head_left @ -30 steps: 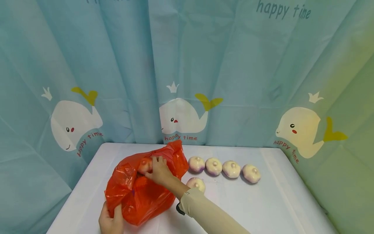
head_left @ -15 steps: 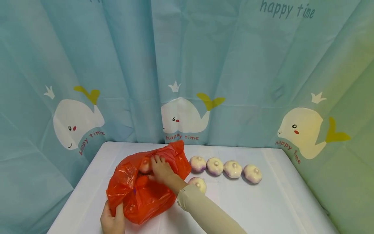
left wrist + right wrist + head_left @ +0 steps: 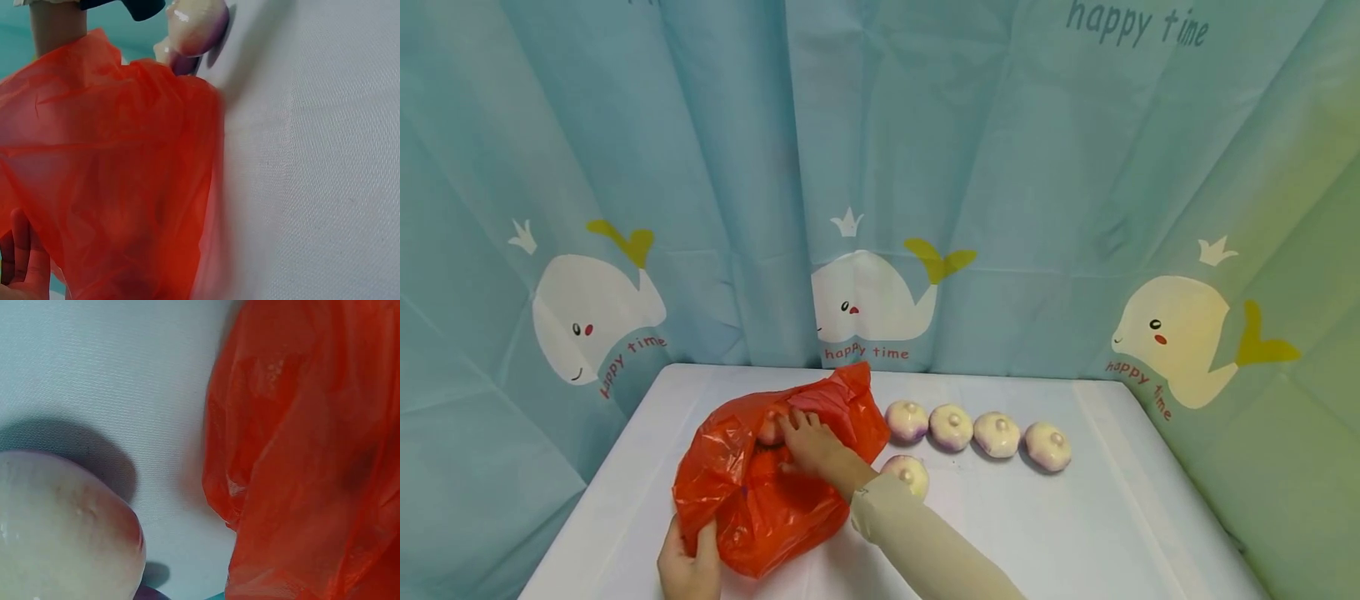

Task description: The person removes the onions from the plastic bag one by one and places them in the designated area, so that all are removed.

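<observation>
A red plastic bag (image 3: 775,533) lies on the white table with its mouth towards me. At its near left edge my left hand (image 3: 690,563) pinches the film between thumb and fingers. My right hand (image 3: 815,447) reaches into the mouth, fingers spread and fairly straight, fingertips against a round turnip (image 3: 769,430) inside. Red film tints that turnip and partly covers it. Just right of the bag, beside my right forearm, sits a single white-and-purple turnip (image 3: 908,475). The left wrist view shows the bag's side (image 3: 125,169) and some left-hand fingers (image 3: 25,250).
Several turnips (image 3: 951,427) stand in a row at the back right of the white table (image 3: 1075,533). A light blue curtain (image 3: 1030,208) with printed whales hangs behind the table. In the right wrist view one turnip (image 3: 69,531) is close to the bag.
One second ago my right fingers were curled on the turnip in the bag; they have since loosened and spread. My left hand keeps its pinch on the bag.
</observation>
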Motion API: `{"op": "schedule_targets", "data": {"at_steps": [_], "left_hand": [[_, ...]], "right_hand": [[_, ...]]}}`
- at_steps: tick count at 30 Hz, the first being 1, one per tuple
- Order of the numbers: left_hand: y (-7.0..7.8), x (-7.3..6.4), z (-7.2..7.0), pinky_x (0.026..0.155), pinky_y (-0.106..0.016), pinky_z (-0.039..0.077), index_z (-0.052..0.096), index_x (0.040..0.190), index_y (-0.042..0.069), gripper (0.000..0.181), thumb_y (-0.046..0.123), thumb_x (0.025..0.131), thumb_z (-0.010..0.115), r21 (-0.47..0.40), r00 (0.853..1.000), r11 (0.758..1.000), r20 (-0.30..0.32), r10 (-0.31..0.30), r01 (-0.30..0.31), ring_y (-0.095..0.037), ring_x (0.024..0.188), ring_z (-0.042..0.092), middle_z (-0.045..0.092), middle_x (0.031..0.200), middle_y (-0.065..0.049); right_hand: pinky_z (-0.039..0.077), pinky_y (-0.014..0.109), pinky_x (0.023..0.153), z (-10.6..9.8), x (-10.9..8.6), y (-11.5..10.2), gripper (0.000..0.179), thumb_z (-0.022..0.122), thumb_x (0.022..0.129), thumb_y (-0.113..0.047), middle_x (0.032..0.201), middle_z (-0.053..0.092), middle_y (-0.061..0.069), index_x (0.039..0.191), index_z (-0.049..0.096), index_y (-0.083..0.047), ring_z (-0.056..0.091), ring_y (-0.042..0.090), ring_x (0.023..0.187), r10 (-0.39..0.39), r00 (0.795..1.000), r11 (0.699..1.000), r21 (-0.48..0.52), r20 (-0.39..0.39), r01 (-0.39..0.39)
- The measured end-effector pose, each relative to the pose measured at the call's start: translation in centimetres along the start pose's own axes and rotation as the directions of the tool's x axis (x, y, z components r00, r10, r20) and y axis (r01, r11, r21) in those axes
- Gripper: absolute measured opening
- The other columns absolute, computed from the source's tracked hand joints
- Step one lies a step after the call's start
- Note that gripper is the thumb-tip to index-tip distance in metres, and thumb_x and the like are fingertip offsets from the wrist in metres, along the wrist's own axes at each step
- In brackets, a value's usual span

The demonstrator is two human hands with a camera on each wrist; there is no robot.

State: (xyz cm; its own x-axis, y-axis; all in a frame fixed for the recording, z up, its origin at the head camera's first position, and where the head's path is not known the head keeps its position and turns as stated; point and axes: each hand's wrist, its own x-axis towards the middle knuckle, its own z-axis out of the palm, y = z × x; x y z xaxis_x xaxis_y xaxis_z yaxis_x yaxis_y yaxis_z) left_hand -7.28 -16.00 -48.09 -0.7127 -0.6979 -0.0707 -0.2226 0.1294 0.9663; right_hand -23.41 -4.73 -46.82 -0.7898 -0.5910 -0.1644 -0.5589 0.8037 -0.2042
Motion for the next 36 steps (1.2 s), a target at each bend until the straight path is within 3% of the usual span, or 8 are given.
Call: {"op": "schedule_targets", "data": {"at_steps": [6, 10, 15, 21, 24, 28, 31, 36], "left_hand": [[-0.3, 0.1, 0.1, 0.072, -0.001, 0.036, 0.05, 0.126, -0.006, 0.038, 0.018, 0.097, 0.046, -0.015, 1.0, 1.0, -0.009, 0.024, -0.024, 0.016, 0.081, 0.04, 0.056, 0.121, -0.025], [-0.1, 0.1, 0.1, 0.09, -0.018, 0.044, 0.047, 0.13, -0.004, 0.041, 0.022, 0.098, 0.043, 0.011, 1.0, 1.0, 0.014, -0.014, 0.014, -0.001, 0.094, 0.048, 0.055, 0.125, -0.023], [0.0, 0.1, 0.1, 0.094, -0.029, 0.044, 0.047, 0.131, -0.003, 0.041, 0.023, 0.099, 0.042, 0.017, 1.0, 1.0, 0.017, -0.022, 0.021, -0.021, 0.105, 0.05, 0.054, 0.126, -0.021], [0.0, 0.1, 0.1, 0.078, -0.004, 0.04, 0.049, 0.128, -0.005, 0.039, 0.02, 0.098, 0.044, -0.009, 1.0, 1.0, -0.011, 0.021, -0.021, 0.01, 0.087, 0.044, 0.056, 0.123, -0.023], [0.0, 0.1, 0.1, 0.071, 0.0, 0.036, 0.05, 0.127, -0.006, 0.038, 0.018, 0.098, 0.044, -0.015, 0.999, 0.999, -0.014, 0.03, -0.03, 0.015, 0.084, 0.04, 0.056, 0.122, -0.023], [0.0, 0.2, 0.1, 0.092, -0.023, 0.044, 0.046, 0.131, -0.005, 0.04, 0.019, 0.099, 0.042, -0.017, 1.0, 1.0, -0.001, 0.002, -0.002, -0.01, 0.1, 0.053, 0.054, 0.126, -0.024], [-0.2, 0.2, 0.2, 0.098, -0.05, 0.038, 0.043, 0.133, -0.007, 0.042, 0.017, 0.099, 0.041, -0.048, 1.0, 0.999, 0.012, -0.019, 0.019, -0.035, 0.114, 0.048, 0.05, 0.129, -0.026], [-0.5, 0.4, 0.3, 0.097, -0.05, 0.039, 0.043, 0.132, -0.008, 0.041, 0.015, 0.098, 0.041, -0.069, 1.0, 0.997, 0.001, -0.021, 0.021, -0.037, 0.115, 0.048, 0.05, 0.128, -0.026]], "right_hand": [[0.037, 0.037, 0.103, -0.1, 0.3, 0.0, 0.077, 0.065, 0.086, -0.039, 0.152, 0.024, 0.0, 0.149, 0.026, -0.02, 0.028, 0.023, 0.134, 0.014, 1.0, 1.0, 0.007, 0.028, -0.014], [0.036, 0.037, 0.103, 0.0, 0.6, 0.0, 0.076, 0.065, 0.087, -0.037, 0.15, 0.028, 0.0, 0.149, 0.026, -0.017, 0.03, 0.022, 0.133, -0.029, 1.0, 1.0, 0.001, -0.003, 0.029], [0.044, 0.032, 0.095, 0.2, 1.1, -0.1, 0.071, 0.067, 0.085, -0.038, 0.138, 0.037, 0.001, 0.145, 0.033, -0.02, 0.038, 0.02, 0.121, -0.054, 0.997, 0.997, -0.066, -0.052, 0.05], [0.045, 0.031, 0.093, 0.3, 1.5, -0.2, 0.064, 0.068, 0.085, -0.037, 0.139, 0.036, 0.001, 0.14, 0.04, -0.02, 0.039, 0.02, 0.12, -0.07, 0.996, 0.994, -0.085, -0.059, 0.064], [0.047, 0.029, 0.091, 0.3, 1.5, -0.2, 0.064, 0.069, 0.085, -0.036, 0.135, 0.039, 0.001, 0.139, 0.039, -0.019, 0.042, 0.02, 0.116, -0.082, 0.995, 0.994, -0.071, -0.057, 0.078], [0.05, 0.027, 0.083, 0.4, 1.5, -0.1, 0.059, 0.07, 0.085, -0.033, 0.126, 0.042, 0.0, 0.136, 0.042, -0.021, 0.045, 0.018, 0.108, -0.092, 0.992, 0.995, -0.035, -0.086, 0.089], [0.05, 0.026, 0.083, 0.5, 1.5, -0.2, 0.051, 0.067, 0.087, -0.033, 0.124, 0.046, -0.001, 0.132, 0.047, -0.019, 0.047, 0.017, 0.106, -0.118, 0.985, 0.993, -0.042, -0.122, 0.113], [0.049, 0.025, 0.086, 0.4, 1.5, -0.6, 0.041, 0.066, 0.089, -0.029, 0.123, 0.051, -0.002, 0.126, 0.053, -0.017, 0.051, 0.016, 0.106, -0.127, 0.981, 0.989, -0.098, -0.149, 0.113]]}}
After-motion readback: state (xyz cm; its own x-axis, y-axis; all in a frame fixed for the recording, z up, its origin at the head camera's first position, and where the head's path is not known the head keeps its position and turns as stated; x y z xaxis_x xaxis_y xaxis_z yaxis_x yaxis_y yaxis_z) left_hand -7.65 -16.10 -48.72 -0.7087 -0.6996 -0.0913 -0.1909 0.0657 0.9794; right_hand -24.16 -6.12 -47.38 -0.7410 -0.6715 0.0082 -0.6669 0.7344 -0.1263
